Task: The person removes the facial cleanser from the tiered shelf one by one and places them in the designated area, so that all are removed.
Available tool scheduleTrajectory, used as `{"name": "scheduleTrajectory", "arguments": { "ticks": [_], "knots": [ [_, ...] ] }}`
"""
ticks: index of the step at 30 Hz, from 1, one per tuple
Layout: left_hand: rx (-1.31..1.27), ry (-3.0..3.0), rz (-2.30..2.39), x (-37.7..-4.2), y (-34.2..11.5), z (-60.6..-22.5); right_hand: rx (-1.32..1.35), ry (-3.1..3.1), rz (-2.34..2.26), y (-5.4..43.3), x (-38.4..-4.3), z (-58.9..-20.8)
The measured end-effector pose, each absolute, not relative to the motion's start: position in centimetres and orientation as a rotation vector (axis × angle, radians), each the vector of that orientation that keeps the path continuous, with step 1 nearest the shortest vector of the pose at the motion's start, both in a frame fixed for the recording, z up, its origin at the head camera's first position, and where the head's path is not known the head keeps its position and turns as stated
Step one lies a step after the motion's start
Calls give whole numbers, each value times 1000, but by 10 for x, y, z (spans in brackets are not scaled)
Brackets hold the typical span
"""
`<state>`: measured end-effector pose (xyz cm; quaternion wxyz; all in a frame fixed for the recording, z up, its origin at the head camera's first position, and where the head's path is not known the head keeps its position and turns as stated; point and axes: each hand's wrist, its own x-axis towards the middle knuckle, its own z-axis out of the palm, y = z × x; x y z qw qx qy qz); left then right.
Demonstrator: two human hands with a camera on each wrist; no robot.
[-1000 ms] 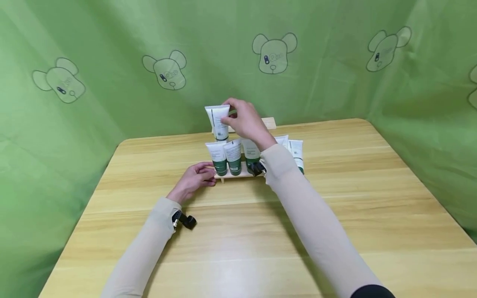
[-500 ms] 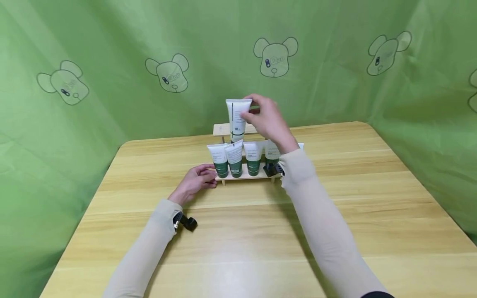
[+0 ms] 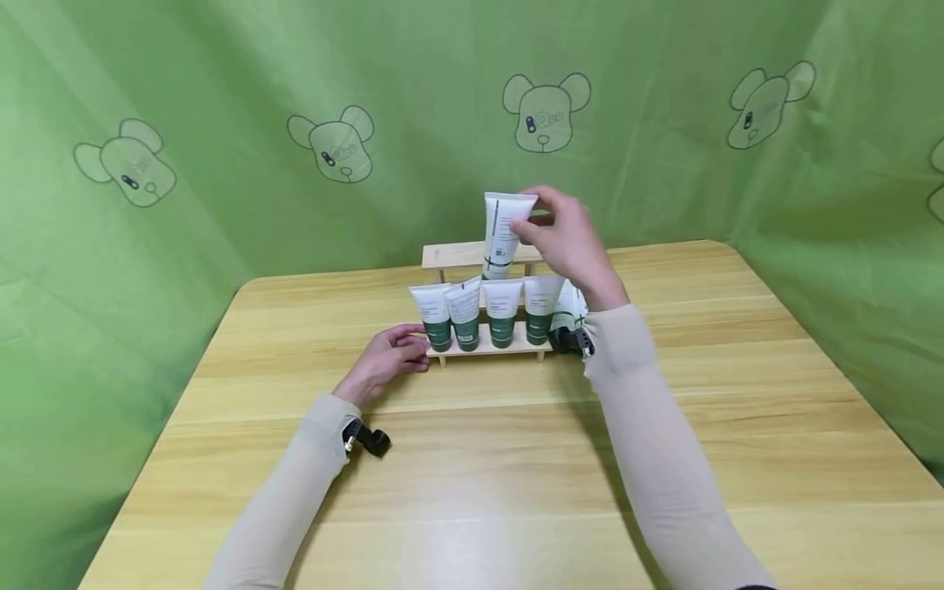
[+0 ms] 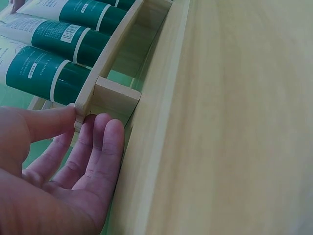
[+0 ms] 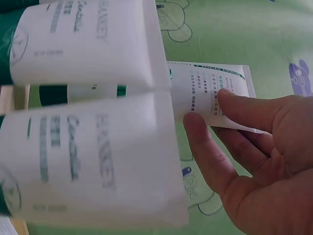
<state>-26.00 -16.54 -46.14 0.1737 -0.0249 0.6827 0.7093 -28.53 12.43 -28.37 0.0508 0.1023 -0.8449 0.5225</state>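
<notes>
My right hand (image 3: pixel 568 238) pinches a white squeeze tube (image 3: pixel 503 233) near its flat top end, thumb on the printed side. The tube stands cap-down and slightly tilted in front of the upper board of a two-tier wooden rack (image 3: pixel 460 254); its lower end is hidden behind the front row. In the right wrist view the thumb and fingers lie on the white tube (image 5: pixel 210 93) beyond two nearer tubes (image 5: pixel 98 161). My left hand (image 3: pixel 387 356) grips the left end of the rack's lower board (image 4: pixel 105 63), thumb at its edge and fingertips under it.
Several green-and-white tubes (image 3: pixel 502 315) stand cap-down along the lower board; the second from the left (image 3: pixel 465 311) leans. Another white tube (image 3: pixel 570 307) shows partly behind the right wrist camera (image 3: pixel 571 340). A green curtain (image 3: pixel 442 123) hangs behind the wooden table (image 3: pixel 457 475).
My right hand has carried the white tube rightward along the rack's upper tier, uncovering the upper board's left part and the front tubes. The left hand stays at the rack's end.
</notes>
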Motion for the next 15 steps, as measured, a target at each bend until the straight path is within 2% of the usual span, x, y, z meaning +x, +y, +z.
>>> {"name": "scheduleTrajectory", "arguments": {
  "ticks": [15],
  "knots": [
    [-67, 1922, 2020, -260, -165, -460, 173, -2449, 1638, 166, -267, -284]
  ]
}}
